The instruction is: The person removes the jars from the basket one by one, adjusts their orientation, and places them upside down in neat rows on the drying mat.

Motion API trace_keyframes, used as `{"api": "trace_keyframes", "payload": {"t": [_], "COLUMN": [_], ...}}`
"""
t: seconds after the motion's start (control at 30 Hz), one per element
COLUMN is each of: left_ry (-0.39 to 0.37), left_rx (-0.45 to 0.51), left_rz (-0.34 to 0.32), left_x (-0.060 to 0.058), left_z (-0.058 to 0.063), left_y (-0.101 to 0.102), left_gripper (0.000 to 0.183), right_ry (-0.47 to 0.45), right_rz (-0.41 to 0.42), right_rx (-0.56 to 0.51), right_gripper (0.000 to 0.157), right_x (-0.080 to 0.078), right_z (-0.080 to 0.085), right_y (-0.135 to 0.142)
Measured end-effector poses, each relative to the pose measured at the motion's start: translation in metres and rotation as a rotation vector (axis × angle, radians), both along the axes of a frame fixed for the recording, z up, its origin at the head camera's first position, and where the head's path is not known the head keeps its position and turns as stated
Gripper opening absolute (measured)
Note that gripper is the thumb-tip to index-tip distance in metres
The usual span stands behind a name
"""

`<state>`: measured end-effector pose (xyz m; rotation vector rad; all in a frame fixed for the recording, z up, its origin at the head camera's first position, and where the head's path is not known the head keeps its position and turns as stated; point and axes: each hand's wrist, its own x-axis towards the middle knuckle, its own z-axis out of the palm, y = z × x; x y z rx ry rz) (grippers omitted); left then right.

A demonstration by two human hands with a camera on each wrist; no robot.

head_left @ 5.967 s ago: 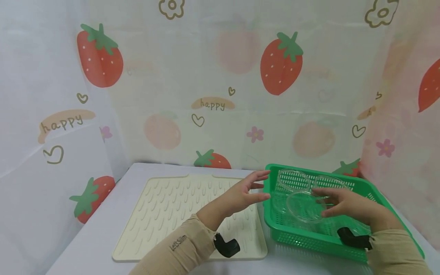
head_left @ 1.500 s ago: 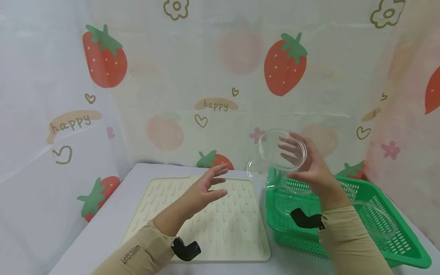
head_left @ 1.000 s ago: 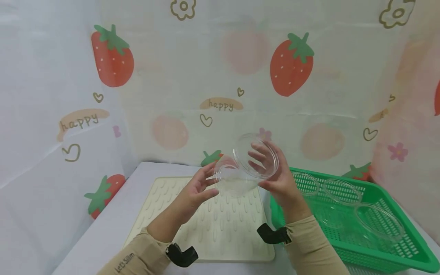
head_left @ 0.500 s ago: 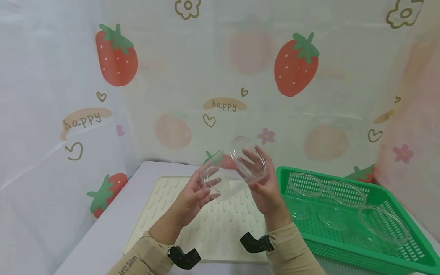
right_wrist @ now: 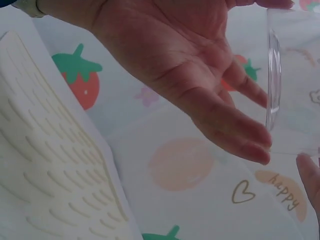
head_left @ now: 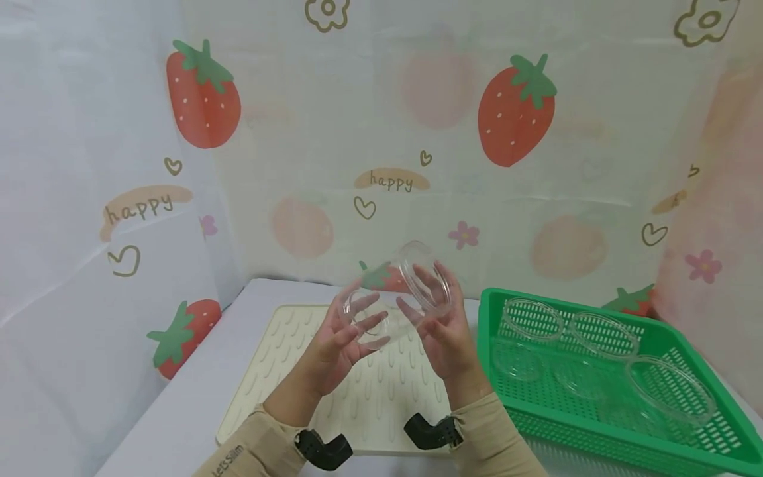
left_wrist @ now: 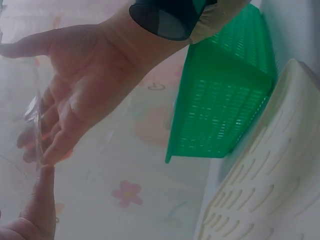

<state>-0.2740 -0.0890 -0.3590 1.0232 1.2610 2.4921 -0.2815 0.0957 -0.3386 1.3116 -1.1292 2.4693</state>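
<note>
A clear, see-through cup (head_left: 398, 324) is tilted on its side in the air over the cream mat (head_left: 369, 411), its wide ringed end toward the right. My left hand (head_left: 328, 351) grips the narrower left end, fingers spread around the wall. On the wide end my right hand (head_left: 448, 341) holds with thumb and fingers. From the right wrist, the cup (right_wrist: 295, 90) shows a thick ring close to the right hand's fingertips. In the left wrist view the cup is mostly cut off at the left edge, beside the left hand (left_wrist: 90, 80).
To the right stands a green slotted basket (head_left: 536, 417), with several clear cups inside, such as one at the back (head_left: 532, 301). The cream mat has raised ridges and lies on a white table (head_left: 173, 404). A strawberry-print curtain (head_left: 381, 99) hangs behind and along both sides.
My right hand took a cup from the basket and carried it left over the mat. The left hand came onto its other end, and both have since tilted it a little more.
</note>
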Motion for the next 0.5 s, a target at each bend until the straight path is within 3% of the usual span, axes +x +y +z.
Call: {"api": "trace_keyframes", "payload": {"t": [0.3, 0.5], "left_ry": [0.010, 0.012], "left_rx": [-0.035, -0.108], "left_rz": [0.093, 0.170], "left_x": [0.001, 0.003], "left_z": [0.007, 0.016], "left_y": [-0.007, -0.015], "left_gripper": [0.084, 0.075], "right_ry": [-0.040, -0.058], "right_rz": [-0.004, -0.042], "right_rx": [0.089, 0.168], "right_gripper": [0.095, 0.095], "right_x": [0.001, 0.002], "right_z": [-0.004, -0.004], "right_y": [0.004, 0.008]}}
